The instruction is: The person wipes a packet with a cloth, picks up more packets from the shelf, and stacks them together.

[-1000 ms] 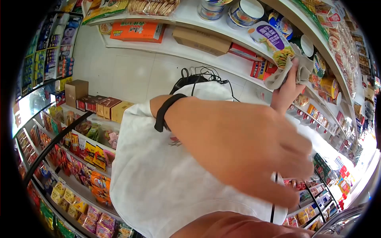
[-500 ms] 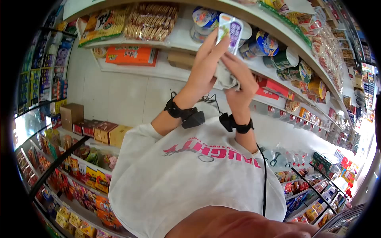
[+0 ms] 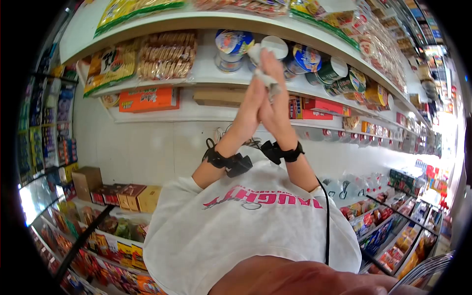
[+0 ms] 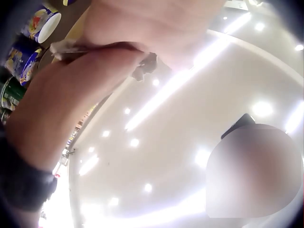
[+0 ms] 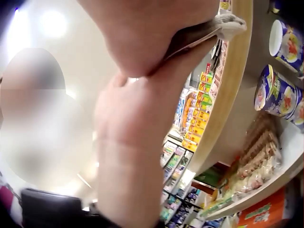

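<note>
In the head view both hands meet palm to palm in front of the shelf, fingers straight and pointing up. My left hand lies on the left and my right hand on the right. A crumpled pale grey cloth is pressed between them and sticks out near the fingers. The right wrist view shows the thin edge of a flat packet between the palms, with cloth bunched at its end. The packet's printed face is hidden by the hands. Behind the fingertips stand instant noodle cups.
Cookies in clear packs and a yellow bag share the noodle shelf. An orange box and a brown carton sit one shelf below. The upper shelf's edge runs above the hands. Snack racks stand at lower left.
My left hand came from close in front of the camera to meet the right. The purple-and-white packet, visible earlier, is now covered by the palms. The view has shifted, showing more of the upper shelf.
</note>
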A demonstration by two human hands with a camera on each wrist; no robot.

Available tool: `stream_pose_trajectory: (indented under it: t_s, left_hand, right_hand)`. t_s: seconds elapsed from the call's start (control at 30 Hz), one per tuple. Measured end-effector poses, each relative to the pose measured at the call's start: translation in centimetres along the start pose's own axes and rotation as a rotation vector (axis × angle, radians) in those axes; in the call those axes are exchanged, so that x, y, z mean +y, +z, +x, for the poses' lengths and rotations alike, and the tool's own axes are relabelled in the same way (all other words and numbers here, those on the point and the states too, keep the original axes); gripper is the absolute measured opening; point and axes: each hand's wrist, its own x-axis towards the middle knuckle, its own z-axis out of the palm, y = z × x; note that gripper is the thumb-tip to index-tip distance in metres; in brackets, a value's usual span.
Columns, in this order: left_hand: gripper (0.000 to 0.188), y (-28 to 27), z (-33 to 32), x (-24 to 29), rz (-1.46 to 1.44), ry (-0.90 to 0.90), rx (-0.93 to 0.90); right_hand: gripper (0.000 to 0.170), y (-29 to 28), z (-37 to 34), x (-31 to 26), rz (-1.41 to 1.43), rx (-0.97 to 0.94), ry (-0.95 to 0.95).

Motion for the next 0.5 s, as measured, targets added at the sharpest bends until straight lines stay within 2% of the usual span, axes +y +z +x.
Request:
stream_pose_trajectory:
  t_s: [0.03, 0.07, 0.13, 0.27, 0.3, 0.33, 0.37, 0.47, 0.5]
  left_hand:
    - [0.063, 0.4, -0.1, 1.5, -0.052, -0.091, -0.008]
    - [0.064, 0.4, 0.2, 1.3, -0.057, -0.103, 0.012]
    - [0.066, 0.3, 0.2, 0.2, -0.057, -0.141, 0.057]
    - [0.073, 1.5, 0.0, -1.1, 0.320, -0.069, -0.061]
    - [0.062, 2.0, -0.2, -1.3, 0.409, 0.024, -0.108]
    - [0.060, 2.5, -0.3, -1.7, 0.476, 0.038, -0.122]
    - [0.058, 3.0, -0.4, -2.3, 0.544, 0.054, -0.135]
    - [0.051, 5.2, -0.6, -3.2, 0.574, 0.065, -0.159]
    - [0.050, 5.6, -0.5, -3.6, 0.577, 0.050, -0.177]
  right_hand:
    - [0.054, -0.3, -0.5, -0.5, -0.055, -0.047, -0.015]
    - [0.058, -0.7, -1.0, -1.2, -0.109, -0.094, -0.037]
    - [0.061, -0.9, -1.8, -1.2, -0.119, -0.071, -0.004]
    - [0.058, -3.8, -1.4, 0.5, -0.158, 0.053, -0.015]
    - [0.056, -4.8, -1.2, 1.1, -0.153, 0.080, -0.001]
    - [0.055, -5.9, -1.1, 1.7, -0.145, 0.107, 0.008]
    - [0.054, -6.9, -1.3, 2.4, 0.072, 0.126, 0.101]
    - [0.049, -9.5, -5.6, 8.1, -0.221, 0.180, 0.137]
    - [0.047, -10.7, -5.3, 7.4, 0.233, 0.304, 0.322]
